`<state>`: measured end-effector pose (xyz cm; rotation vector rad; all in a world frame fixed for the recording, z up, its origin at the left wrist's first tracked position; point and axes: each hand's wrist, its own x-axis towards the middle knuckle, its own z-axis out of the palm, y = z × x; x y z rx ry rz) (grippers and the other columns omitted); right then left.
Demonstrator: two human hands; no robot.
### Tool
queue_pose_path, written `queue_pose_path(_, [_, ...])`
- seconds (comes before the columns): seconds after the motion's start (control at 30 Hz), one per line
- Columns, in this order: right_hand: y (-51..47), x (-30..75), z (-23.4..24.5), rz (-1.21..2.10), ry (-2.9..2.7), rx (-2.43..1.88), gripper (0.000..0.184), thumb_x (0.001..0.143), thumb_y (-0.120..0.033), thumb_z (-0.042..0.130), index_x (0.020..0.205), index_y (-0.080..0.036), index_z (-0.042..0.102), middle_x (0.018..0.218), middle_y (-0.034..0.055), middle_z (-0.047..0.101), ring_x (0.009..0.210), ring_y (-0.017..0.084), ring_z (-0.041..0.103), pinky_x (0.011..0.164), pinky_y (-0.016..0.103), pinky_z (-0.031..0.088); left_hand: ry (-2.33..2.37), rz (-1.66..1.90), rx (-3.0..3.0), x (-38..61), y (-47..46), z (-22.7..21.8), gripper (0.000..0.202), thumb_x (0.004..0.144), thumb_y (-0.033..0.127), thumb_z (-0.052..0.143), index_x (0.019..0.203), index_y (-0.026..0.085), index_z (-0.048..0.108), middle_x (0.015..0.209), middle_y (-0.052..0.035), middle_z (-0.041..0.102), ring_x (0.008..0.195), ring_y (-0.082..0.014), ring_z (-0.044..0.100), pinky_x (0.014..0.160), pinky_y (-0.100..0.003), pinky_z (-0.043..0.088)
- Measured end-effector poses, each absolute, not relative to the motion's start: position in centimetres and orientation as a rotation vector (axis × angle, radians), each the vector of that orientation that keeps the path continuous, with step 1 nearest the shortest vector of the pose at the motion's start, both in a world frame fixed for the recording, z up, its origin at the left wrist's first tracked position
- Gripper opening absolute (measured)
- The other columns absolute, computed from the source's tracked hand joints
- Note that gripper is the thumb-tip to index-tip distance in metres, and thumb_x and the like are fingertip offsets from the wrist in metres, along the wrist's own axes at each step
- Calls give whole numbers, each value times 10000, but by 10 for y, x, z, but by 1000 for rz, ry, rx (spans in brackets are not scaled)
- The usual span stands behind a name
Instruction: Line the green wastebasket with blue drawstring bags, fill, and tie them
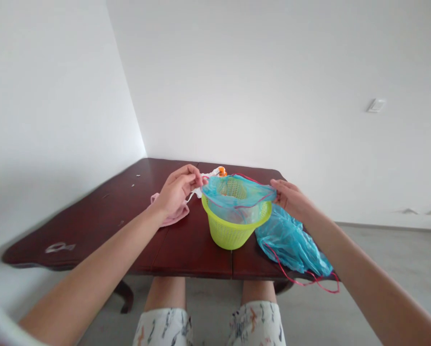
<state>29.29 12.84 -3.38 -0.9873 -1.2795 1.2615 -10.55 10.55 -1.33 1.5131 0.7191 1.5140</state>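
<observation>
A thin blue plastic drawstring bag (233,198) with a red cord is stretched between my two hands over a yellow-green plastic basket (228,234). Part of the bag hangs down inside the basket. My left hand (182,186) pinches the left end of the bag's mouth, fingers closed. At the right end, my right hand (288,196) grips the edge between thumb and fingers. A second crumpled blue bag (291,240) with a red cord lies right of the basket, below my right hand. Whatever is inside the basket is hard to make out through the film.
A pink cloth (174,216) lies beneath my left hand. Behind the basket is a white and orange item (221,171), partly hidden. The dark red wooden table (129,211) has a wavy edge and stands by white walls. The second bag's cord hangs over the front edge.
</observation>
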Motion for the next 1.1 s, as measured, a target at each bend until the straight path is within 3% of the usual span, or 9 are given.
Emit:
queue_pose_path(0.1, [154,280,-21,1157,-1546,-1242,538,791,-696,1058,875,-231,802,718,-2,718,600,132,550,521,257,418,876,1322,1464,-85,133,-9,292,966,490,792,939,247,632,781,6,597,680,-165,616,683,-305,562])
queue_pose_path(0.17, [173,269,-15,1020,-1654,-1335,444,767,-568,1081,837,-219,816,687,6,727,602,135,540,522,256,371,1028,1183,1537,-79,153,-8,364,940,561,841,977,251,654,747,15,578,618,-163,568,611,-295,498])
queue_pose_path(0.3, [199,257,-11,977,-1661,-1332,306,692,-274,1062,708,-216,763,646,5,712,638,151,570,561,260,398,1316,970,1728,-97,181,-4,488,712,447,1044,1018,253,717,752,-17,707,620,-228,643,619,-328,464])
queue_pose_path(0.43, [204,258,-13,1098,-1538,-1292,225,768,-333,973,812,-228,779,705,25,754,608,171,592,524,277,436,1513,778,1873,-128,193,10,416,581,314,1068,801,269,718,584,3,640,608,-255,610,665,-344,396])
queue_pose_path(0.57, [206,261,-8,1258,-1371,-1186,212,846,-412,839,928,-228,773,839,90,824,734,260,730,649,376,622,1574,635,1867,-138,201,25,397,628,387,1082,622,251,708,534,-28,592,590,-249,560,669,-357,341])
queue_pose_path(0.73, [223,255,6,1298,-1204,-1097,117,866,-326,780,870,-257,685,777,76,779,820,280,746,821,418,674,1525,789,1689,-117,211,34,454,739,531,1069,694,224,737,556,-28,578,538,-203,487,615,-343,324])
queue_pose_path(0.9, [233,242,21,1291,-1087,-997,145,895,-263,777,900,-279,633,795,44,771,834,269,734,863,436,677,1313,1295,1425,-79,228,51,278,923,324,912,895,231,652,778,-1,653,594,-135,509,606,-285,428])
queue_pose_path(1.1, [208,258,43,1278,-990,-789,141,975,-260,783,954,-284,646,732,-46,679,654,160,628,715,289,627,1062,1661,1144,-73,219,69,200,1008,177,772,1020,232,580,997,18,697,589,-45,451,612,-170,471])
